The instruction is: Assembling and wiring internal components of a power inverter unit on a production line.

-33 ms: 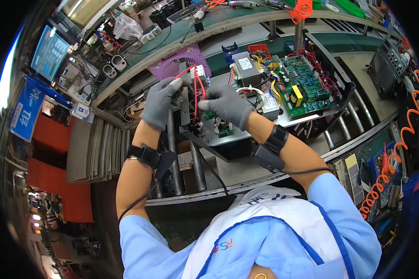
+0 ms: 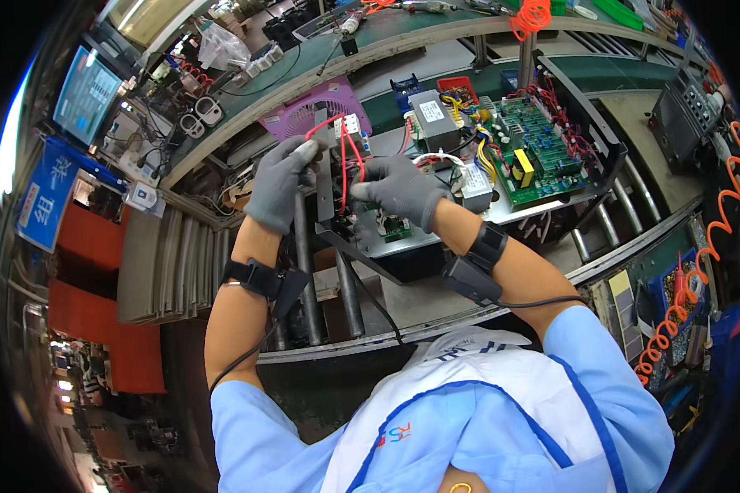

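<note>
My left hand (image 2: 279, 182), in a grey glove, is closed at the left side of an opened electrical chassis. Thumb and forefinger pinch one end of a red wire (image 2: 324, 126). From there the wire rises, bends over the black side panel (image 2: 325, 181) and drops toward my right hand. My right hand (image 2: 407, 191), gloved in grey too, is closed inside the panel, its fingertips by the lower part of the red wire; what they grip is hidden. A white terminal block (image 2: 350, 127) sits just beyond. A transformer (image 2: 434, 119) and a green circuit board (image 2: 543, 152) are mounted further right.
A purple fan guard (image 2: 316, 107) stands behind the chassis. Under it run metal rollers (image 2: 307, 279). Blue and red parts bins (image 2: 456, 86) lie at the back. A grey control box (image 2: 691, 119) and coiled orange hose (image 2: 723, 214) are at right, stacked grey sheets (image 2: 160, 271) at left.
My left hand and the red wire's end have shifted slightly to the left. My right hand has barely moved.
</note>
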Available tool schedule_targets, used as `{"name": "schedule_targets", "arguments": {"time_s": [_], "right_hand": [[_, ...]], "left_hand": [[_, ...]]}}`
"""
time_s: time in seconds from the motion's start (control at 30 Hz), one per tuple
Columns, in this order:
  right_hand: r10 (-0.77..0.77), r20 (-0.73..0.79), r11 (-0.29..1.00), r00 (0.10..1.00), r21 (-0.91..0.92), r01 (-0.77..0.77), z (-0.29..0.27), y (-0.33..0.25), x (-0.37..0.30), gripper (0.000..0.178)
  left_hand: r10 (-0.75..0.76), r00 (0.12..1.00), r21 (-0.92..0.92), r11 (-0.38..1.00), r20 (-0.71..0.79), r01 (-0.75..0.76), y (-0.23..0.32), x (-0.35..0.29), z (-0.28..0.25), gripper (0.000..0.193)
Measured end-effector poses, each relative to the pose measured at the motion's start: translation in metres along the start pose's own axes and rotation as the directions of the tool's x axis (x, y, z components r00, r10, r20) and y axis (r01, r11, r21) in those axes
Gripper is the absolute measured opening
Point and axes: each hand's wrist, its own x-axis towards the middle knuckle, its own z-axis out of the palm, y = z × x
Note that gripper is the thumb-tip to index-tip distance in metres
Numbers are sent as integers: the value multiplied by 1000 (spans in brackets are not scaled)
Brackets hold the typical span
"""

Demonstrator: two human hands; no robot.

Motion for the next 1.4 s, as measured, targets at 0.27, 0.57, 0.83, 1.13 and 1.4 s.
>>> {"name": "schedule_targets", "arguments": {"time_s": [0.27,0.57,0.83,1.13,1.4], "right_hand": [[-149,-69,970,987,-205,132,19,16,3,25],[-220,-65,939,973,-285,193,26,17,5,20],[-304,-38,831,952,-500,245,25,17,7,22],[-237,60,947,970,-210,244,19,21,8,25],[-21,-124,983,992,177,43,-8,-19,2,27]], "left_hand": [[150,987,-156,978,55,-140,-16,-24,7,39],[131,991,-300,947,36,-115,-10,-34,28,52],[170,985,-357,923,39,-146,-27,-32,14,48],[142,990,-325,936,-7,-137,-12,-41,32,51],[278,960,95,957,-17,-275,-16,-38,40,56]]}}
